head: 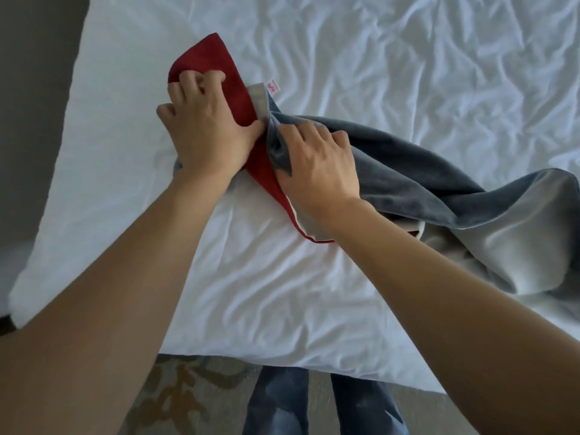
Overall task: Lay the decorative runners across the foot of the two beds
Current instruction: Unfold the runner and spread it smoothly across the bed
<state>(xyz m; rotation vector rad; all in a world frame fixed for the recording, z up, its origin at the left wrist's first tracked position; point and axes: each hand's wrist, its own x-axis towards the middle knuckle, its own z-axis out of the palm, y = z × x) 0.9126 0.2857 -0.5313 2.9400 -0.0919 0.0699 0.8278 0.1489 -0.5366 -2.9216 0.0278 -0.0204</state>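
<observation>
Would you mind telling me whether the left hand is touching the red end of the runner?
Touching. The head view shows the left hand on the red end of the runner, its fingers curled into the cloth as it lies on the white bed.

On the white bed [408,73], the left hand [204,133] presses the red runner [216,61] while the right hand [317,164] grips bunched grey runner [423,183] just beside it.
</observation>
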